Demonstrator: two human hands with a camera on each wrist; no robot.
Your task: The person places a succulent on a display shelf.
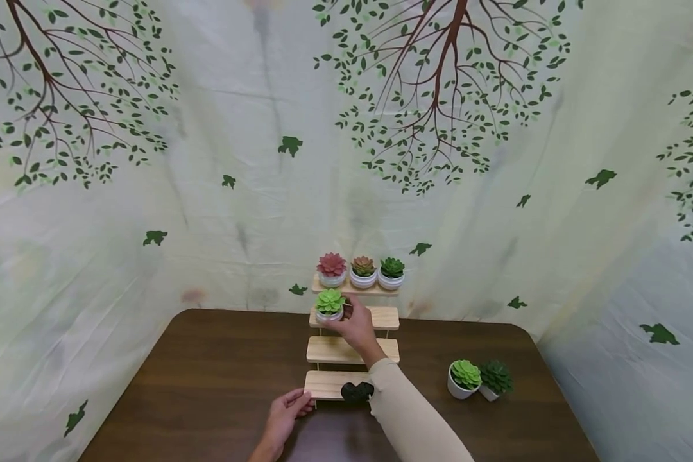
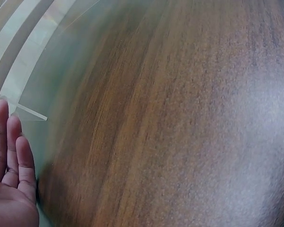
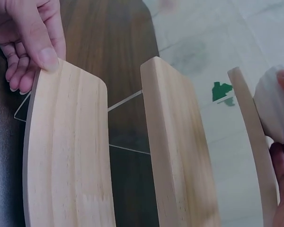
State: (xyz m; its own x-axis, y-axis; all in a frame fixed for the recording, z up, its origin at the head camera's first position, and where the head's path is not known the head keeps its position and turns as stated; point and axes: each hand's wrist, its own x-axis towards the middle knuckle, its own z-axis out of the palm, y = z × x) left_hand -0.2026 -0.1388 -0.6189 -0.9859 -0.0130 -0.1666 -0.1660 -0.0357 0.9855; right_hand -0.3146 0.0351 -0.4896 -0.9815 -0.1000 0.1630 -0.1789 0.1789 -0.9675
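A stepped stand with wooden boards (image 1: pixel 337 350) and clear side supports stands at the table's back middle. My left hand (image 1: pixel 283 417) pinches the lowest board (image 3: pixel 71 142) at its front left corner, thumb on top and fingers beneath. With my right hand (image 1: pixel 358 328) I grip a bright green succulent (image 1: pixel 330 300) by its white pot (image 3: pixel 273 106), at the left end of the second board from the top. On the top board are a red succulent (image 1: pixel 332 265), a brownish one (image 1: pixel 363 267) and a dark green one (image 1: pixel 392 268), all in white pots.
A bright green potted succulent (image 1: pixel 464 377) and a darker, tilted one (image 1: pixel 495 377) are on the brown table (image 1: pixel 219 372) to the right. A black heart-shaped thing (image 1: pixel 357 392) shows by my right sleeve. Behind hangs a leaf-printed cloth (image 1: pixel 237 224).
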